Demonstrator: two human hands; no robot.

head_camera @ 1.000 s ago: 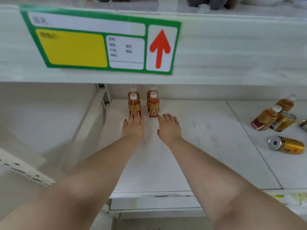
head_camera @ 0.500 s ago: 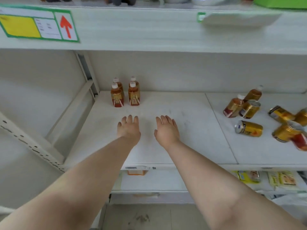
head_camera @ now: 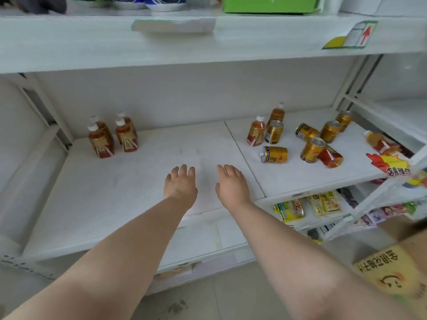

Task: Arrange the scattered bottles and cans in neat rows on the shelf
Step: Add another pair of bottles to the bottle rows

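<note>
Left hand and right hand empty, fingers loosely spread over white shelf, 4 upright bottles beyond left fingertips, scattered cans and bottles past right fingertips

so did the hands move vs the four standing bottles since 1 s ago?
Yes. The left hand and right hand, then touching the four upright bottles, are now pulled back toward the shelf's front edge, both empty.
</note>
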